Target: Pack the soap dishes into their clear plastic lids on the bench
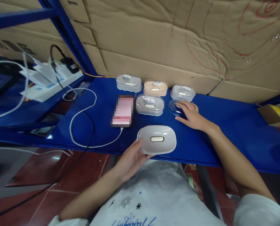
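My left hand [132, 160], forearm slanting upward, pinches the grey dish [157, 147] just beyond it, thumb inside the rim. My right hand [193, 116] reaches forward, fingers parted over the clear lid [173, 107] beneath; whether they grip, I cannot tell.

Most room: blue table [236, 125] R of R hand [190, 115], out twd cardboard box [269, 116]. L side: phone [123, 111] & looped white cable [102, 146] in the way of a low pass. Only narrow gap btw front lidded box [150, 110] & clear lid [174, 108] under R hand. L hand [134, 160] w/ grey dish [156, 147] blocks near edge, ctr. Back row [155, 90] close to cardboard wall [135, 40], tight behind.
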The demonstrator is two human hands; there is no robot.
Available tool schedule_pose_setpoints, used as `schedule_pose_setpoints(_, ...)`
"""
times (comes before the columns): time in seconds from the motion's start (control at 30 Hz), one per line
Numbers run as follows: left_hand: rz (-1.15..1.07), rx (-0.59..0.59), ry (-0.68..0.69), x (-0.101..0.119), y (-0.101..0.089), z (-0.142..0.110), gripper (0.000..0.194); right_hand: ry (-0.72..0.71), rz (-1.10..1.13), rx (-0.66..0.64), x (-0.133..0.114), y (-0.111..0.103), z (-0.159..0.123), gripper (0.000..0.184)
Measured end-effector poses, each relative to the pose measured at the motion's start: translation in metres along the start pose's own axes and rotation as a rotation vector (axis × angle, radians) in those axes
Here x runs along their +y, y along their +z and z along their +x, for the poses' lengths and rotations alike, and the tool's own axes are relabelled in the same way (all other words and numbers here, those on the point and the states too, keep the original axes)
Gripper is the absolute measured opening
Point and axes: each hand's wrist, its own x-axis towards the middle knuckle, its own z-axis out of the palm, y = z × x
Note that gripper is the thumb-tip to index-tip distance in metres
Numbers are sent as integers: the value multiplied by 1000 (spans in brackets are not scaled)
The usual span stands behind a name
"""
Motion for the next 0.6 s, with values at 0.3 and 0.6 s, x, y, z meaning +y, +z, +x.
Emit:
schedule_pose_setpoints(0.3, 21, -124, -37, 4, 0, 2, 54, -78, 14, 117, -28, -13, -12, 69)
schedule_pose_setpoints(0.6, 79, -169, -19, -3, -3, 5, 53, -651, 159, 201, -118, -3, -37, 74)
